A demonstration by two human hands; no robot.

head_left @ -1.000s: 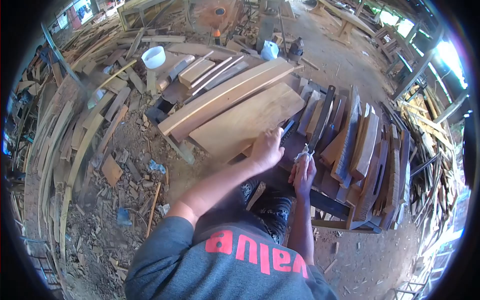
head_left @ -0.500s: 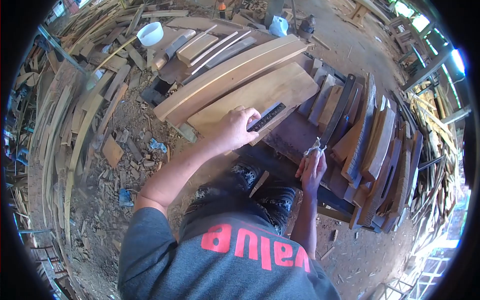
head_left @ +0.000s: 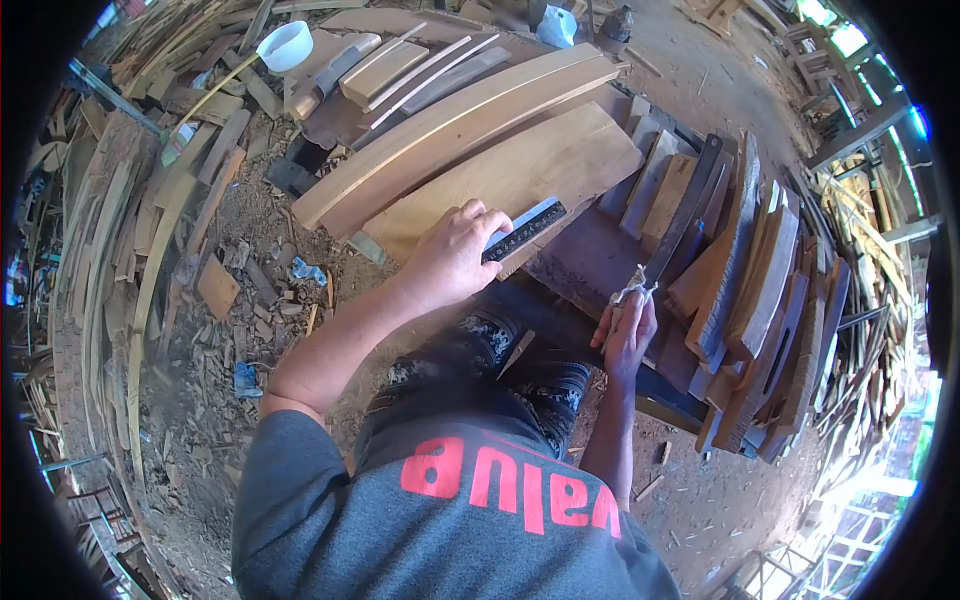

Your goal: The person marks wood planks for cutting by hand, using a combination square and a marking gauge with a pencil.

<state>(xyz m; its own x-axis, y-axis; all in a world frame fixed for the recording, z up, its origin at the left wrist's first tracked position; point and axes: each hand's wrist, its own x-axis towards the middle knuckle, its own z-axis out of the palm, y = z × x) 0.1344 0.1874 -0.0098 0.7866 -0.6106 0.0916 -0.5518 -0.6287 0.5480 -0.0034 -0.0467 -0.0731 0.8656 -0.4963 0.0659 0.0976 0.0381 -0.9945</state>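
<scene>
Across the left part of the bench (head_left: 580, 265) lies a thick curved beam (head_left: 455, 128); a flat board (head_left: 530, 165) lies beside it, toward the near edge. Wood pieces (head_left: 765, 285) crowd the bench's right end. By the near edge, the right hand (head_left: 627, 330) has its fingers closed on the cloth-wrapped end of a long dark blade (head_left: 690, 205). The left hand (head_left: 458, 255) pinches a black marked strip (head_left: 526, 232) between its fingers, at the flat board's near edge.

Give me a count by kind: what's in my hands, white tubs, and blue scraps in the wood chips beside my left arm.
Held things: 2 (black strip, left hand; long dark blade with wrapped grip, right hand)
White tub: 1
Blue scraps (upper scrap, lower scrap): 2
Total: 5
</scene>
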